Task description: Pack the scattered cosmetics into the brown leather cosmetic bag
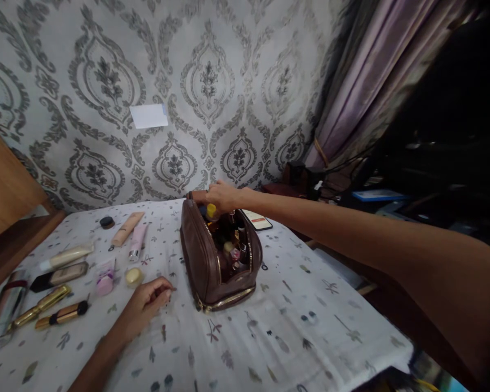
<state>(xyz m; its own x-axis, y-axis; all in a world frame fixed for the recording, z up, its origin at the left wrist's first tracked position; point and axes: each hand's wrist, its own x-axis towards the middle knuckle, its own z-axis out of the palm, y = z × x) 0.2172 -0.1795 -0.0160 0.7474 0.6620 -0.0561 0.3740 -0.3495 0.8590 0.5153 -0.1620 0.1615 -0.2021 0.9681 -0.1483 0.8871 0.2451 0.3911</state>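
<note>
A brown leather makeup bag [194,256] stands unzipped on the cloth, with small bottles and other cosmetics inside. My right hand [224,197] is at its far end, fingers bent over the rim by a brown flap; the fingertips are partly hidden. Just below that hand shows a yellow cap [211,210]. My left hand [150,298] rests on the cloth left of the bag, fingers loosely curled and nothing seen in them. Closest to it is a small round cream-coloured jar [134,277]. Beyond lie a pink-capped tube [105,276] and a pale pink tube [137,243].
Farther left are a peach tube [128,228], a black-lidded pot [106,222], a cream tube [67,256], a foundation bottle [61,276] and gold cosmetic tubes [41,307]. A phone [258,220] lies behind the bag. The patterned wall [208,81] borders the table's back.
</note>
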